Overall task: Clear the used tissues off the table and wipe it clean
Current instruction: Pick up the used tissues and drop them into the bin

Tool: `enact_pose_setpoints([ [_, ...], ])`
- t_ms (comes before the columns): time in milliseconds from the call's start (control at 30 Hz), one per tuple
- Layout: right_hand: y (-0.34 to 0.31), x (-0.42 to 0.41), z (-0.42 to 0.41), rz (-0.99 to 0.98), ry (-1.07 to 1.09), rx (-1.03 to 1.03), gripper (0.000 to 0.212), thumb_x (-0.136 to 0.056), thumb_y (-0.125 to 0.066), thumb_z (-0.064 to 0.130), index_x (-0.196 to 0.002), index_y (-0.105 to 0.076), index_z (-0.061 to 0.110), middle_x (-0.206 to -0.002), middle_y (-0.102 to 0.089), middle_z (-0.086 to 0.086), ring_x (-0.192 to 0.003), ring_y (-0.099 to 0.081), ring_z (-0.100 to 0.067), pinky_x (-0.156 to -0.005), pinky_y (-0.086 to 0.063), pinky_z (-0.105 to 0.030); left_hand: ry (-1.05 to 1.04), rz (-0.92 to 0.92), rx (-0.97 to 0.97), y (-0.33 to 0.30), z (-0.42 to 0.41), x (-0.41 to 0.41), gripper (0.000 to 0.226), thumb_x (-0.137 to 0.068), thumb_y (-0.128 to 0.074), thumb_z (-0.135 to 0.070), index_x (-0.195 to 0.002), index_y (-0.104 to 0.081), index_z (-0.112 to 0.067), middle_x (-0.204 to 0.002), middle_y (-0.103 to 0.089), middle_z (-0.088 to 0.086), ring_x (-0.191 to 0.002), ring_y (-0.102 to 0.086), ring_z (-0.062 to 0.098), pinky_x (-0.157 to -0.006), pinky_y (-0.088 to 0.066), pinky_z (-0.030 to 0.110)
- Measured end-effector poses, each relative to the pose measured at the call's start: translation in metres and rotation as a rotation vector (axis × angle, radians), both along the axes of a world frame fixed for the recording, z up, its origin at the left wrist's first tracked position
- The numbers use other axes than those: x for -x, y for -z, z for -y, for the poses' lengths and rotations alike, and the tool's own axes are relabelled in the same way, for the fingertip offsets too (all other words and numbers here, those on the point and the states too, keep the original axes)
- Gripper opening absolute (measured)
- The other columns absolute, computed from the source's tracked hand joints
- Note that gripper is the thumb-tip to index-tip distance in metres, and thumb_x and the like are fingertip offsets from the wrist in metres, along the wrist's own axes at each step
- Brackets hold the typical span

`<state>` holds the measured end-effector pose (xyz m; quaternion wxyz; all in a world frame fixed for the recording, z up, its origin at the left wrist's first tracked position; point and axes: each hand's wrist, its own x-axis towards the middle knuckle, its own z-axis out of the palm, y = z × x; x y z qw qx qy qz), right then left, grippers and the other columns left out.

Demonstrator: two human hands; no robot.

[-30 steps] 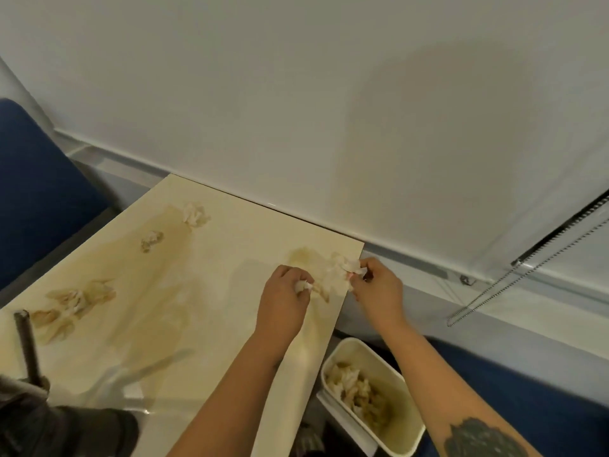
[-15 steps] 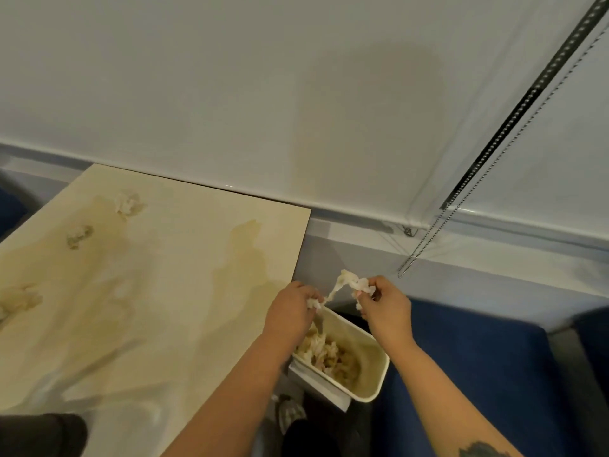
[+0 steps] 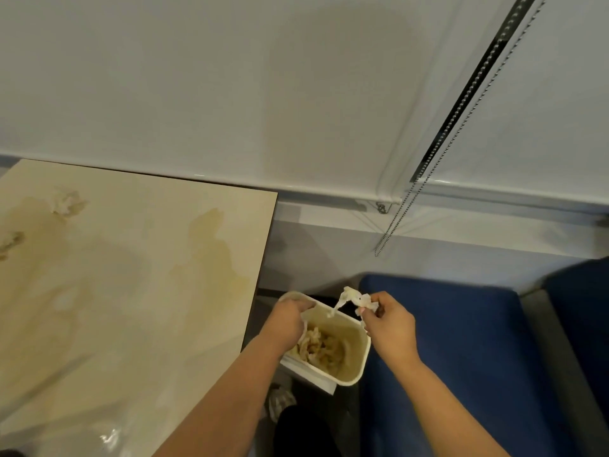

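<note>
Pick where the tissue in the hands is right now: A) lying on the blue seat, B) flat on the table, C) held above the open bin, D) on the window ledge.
C: both the left hand and right hand hold the torn tissue over the bin, clear of the table.
</note>
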<state>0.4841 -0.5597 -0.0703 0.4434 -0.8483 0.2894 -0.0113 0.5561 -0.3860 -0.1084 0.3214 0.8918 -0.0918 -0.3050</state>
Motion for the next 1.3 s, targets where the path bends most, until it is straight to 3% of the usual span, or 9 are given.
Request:
enact_pose_setpoints([
  [167, 0.008, 0.000, 0.002, -0.031, -0.028, 0.027, 0.009, -0.085, -0.064, 0.014, -0.087, -0.063, 0.023, -0.073, -0.063, 0.005, -0.069, -0.060, -0.011, -0.058, -0.048, -0.026, -0.050, 0.023, 0.058, -0.001, -0.002, 0.000, 0.048, -0.091, -0.054, -0.003, -0.131, -0.053, -0.029, -0.135, -0.050, 0.000, -0.117, -0.052, 0.015, -0.091, -0.041, 0.019],
  [367, 0.032, -0.004, -0.003, -0.149, -0.131, 0.151, 0.015, -0.084, -0.060, 0.009, -0.093, -0.064, 0.020, -0.085, -0.062, 0.003, -0.070, -0.054, -0.007, -0.050, -0.032, -0.014, -0.113, 0.080, 0.100, -0.007, -0.009, -0.002, 0.044, -0.090, -0.056, -0.003, -0.127, -0.056, -0.028, -0.135, -0.050, -0.002, -0.118, -0.051, 0.012, -0.090, -0.036, 0.013],
  [500, 0.056, -0.009, -0.006, -0.270, -0.164, 0.172, 0.022, -0.086, -0.059, 0.011, -0.106, -0.064, 0.018, -0.101, -0.063, -0.003, -0.077, -0.055, -0.013, -0.050, -0.035, -0.015, -0.123, 0.101, 0.106, -0.005, -0.015, 0.000, 0.044, -0.090, -0.056, -0.005, -0.127, -0.056, -0.028, -0.134, -0.051, -0.003, -0.119, -0.050, 0.012, -0.089, -0.034, 0.010],
  [667, 0.071, -0.014, -0.012, -0.350, -0.194, 0.153, 0.030, -0.086, -0.057, 0.008, -0.114, -0.063, 0.018, -0.106, -0.063, -0.005, -0.081, -0.059, -0.016, -0.052, -0.039, -0.018, -0.131, 0.089, 0.102, -0.001, -0.021, 0.005, 0.045, -0.091, -0.053, -0.002, -0.128, -0.055, -0.028, -0.135, -0.051, -0.003, -0.120, -0.049, 0.011, -0.086, -0.032, 0.006],
  [900, 0.070, -0.015, -0.015, -0.348, -0.204, 0.133, 0.030, -0.087, -0.057, 0.009, -0.115, -0.062, 0.017, -0.108, -0.063, -0.004, -0.086, -0.061, -0.016, -0.065, -0.048, -0.023, -0.128, 0.094, 0.094, -0.003, -0.023, 0.007, 0.044, -0.091, -0.055, -0.005, -0.128, -0.055, -0.027, -0.137, -0.049, -0.002, -0.122, -0.049, 0.012, -0.089, -0.031, 0.008],
  [1100, 0.055, -0.019, -0.020, -0.283, -0.244, 0.135, 0.026, -0.087, -0.061, 0.015, -0.112, -0.062, 0.019, -0.109, -0.060, -0.001, -0.084, -0.054, -0.009, -0.058, -0.040, -0.016, -0.139, 0.116, 0.115, -0.011, -0.022, 0.007, 0.043, -0.090, -0.058, -0.010, -0.129, -0.054, -0.027, -0.135, -0.051, -0.005, -0.121, -0.049, 0.010, -0.092, -0.034, 0.011],
  [1300, 0.029, -0.031, -0.031, -0.146, -0.260, 0.129, 0.028, -0.084, -0.062, 0.013, -0.111, -0.063, 0.022, -0.102, -0.060, 0.004, -0.087, -0.055, -0.008, -0.066, -0.041, -0.016, -0.148, 0.197, 0.150, -0.028, -0.024, 0.004, 0.043, -0.089, -0.058, -0.014, -0.129, -0.053, -0.028, -0.131, -0.052, -0.007, -0.119, -0.049, 0.008, -0.097, -0.034, 0.015],
])
